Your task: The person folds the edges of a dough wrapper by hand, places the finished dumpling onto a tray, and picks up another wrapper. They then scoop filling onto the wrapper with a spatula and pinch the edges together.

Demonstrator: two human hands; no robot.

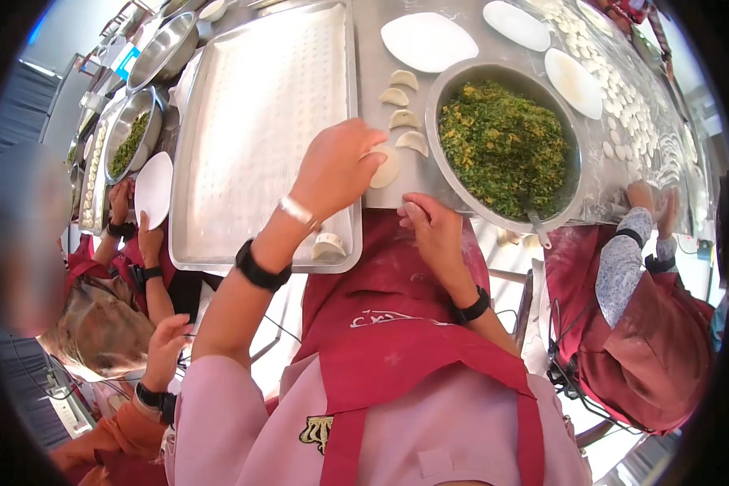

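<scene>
Through the head view, I find the wrapper (385, 168) flat on the steel table (370, 77), between the tray (259, 121) and the bowl (579, 166), with the nearest dumpling (413, 144) just beyond it. The left hand (338, 166) is at its near-left side, finger and thumb partly closed; from above I can't tell whether they pinch the rim or merely hover over it. The right hand (436, 233) is loosely curled by the table edge, thumb and forefinger close together. I see nothing in it, but can't tell if the tips meet.

To handle the wrapper well, I'd take it lightly by the rim and use the right hand to steady the opposite side. Thin dough will probably stretch or crease if dragged, so I'd lift rather than slide it, with dry fingertips and the rim clear of the filling (502, 138).

As for pose, the left forearm reaches up across the tray's near corner, close to the dumpling inside it, with the wrist bent in towards the wrapper; I'd keep that wrist high. The right forearm comes up from below, lower and nearer the body.
</scene>
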